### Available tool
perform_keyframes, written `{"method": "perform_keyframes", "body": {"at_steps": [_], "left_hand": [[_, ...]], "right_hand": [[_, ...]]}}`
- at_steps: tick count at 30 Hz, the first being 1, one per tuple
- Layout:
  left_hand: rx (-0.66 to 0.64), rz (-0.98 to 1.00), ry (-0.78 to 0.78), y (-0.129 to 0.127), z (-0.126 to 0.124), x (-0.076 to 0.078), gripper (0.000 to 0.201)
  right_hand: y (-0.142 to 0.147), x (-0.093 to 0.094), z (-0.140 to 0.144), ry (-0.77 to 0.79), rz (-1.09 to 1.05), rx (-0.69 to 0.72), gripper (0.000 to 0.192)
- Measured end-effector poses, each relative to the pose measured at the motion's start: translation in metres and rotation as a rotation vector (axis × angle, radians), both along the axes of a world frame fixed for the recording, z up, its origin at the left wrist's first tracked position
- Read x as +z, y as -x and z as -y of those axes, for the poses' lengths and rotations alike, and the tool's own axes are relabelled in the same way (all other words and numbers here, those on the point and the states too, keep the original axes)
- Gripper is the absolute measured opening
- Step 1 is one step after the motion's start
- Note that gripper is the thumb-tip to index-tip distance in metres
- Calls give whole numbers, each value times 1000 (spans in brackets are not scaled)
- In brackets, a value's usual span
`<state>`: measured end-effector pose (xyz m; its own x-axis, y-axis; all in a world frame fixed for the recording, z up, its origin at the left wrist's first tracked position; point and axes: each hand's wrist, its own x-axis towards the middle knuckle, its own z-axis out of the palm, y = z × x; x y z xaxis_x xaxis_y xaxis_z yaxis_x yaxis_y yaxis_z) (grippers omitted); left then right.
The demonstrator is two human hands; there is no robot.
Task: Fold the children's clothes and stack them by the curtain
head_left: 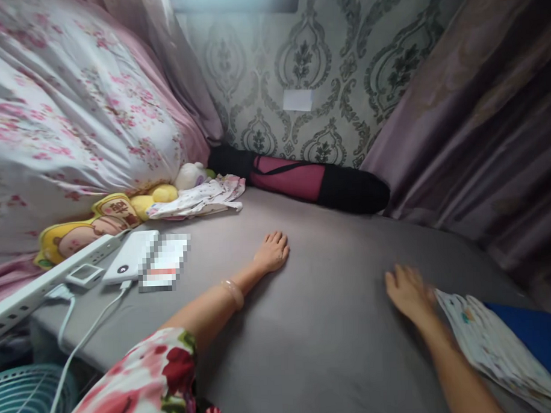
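My left hand [271, 252] lies palm down on the grey bed sheet [316, 325], its fingers stretched out and nothing in them. A pale bangle circles that wrist. On the right, my right hand [410, 293] is over the same sheet, a little blurred, with its fingers apart and no object visible in it. Beside its wrist is a folded white printed cloth [488, 340]; whether the hand touches it I cannot tell. A blue cloth [535, 336] lies against the far side of the white one.
At left are a long white power strip [61, 274], a white power bank [130, 257] with a cable, and a blurred-out flat item. Plush toys [115, 215] and a crumpled printed cloth [203, 198] lie behind. A black-and-pink long bag [288, 177] rests along the wall. A teal fan [29, 399] stands lower left.
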<state>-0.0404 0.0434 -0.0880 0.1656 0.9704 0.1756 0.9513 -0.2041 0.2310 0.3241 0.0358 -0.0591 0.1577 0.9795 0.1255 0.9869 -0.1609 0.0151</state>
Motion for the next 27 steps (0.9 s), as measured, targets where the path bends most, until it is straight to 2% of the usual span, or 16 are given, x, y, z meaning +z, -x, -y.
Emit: {"method": "perform_keyframes", "body": {"at_steps": [3,6,8,10,12,14,17,21,25,27], "left_hand": [[2,14,-5,0,0,-1,51],[-1,30,-9,1,0,1,49],[-11,46,-9,5,-2,2,48],[-66,83,22,13,-5,5,46],[-120,171,83,27,-10,8,44],[-94,269,120,50,-15,12,42],[95,321,67,98,-20,23,43],[344,297,-46,177,-16,47,37],[564,230,-113,243,-5,67,37],[696,113,-105,267,1,72,36]], "right_hand": [[81,-17,-3,153,-89,179,60],[155,-22,1,199,-110,300,59],[188,-21,6,184,-123,392,58],[209,-19,11,141,-130,446,57],[218,-19,16,102,-138,462,57],[220,-20,18,90,-152,461,57],[218,-22,18,92,-174,459,57],[218,-23,18,65,-183,453,57],[220,-23,20,43,-202,453,56],[220,-23,20,27,-211,453,56]]}}
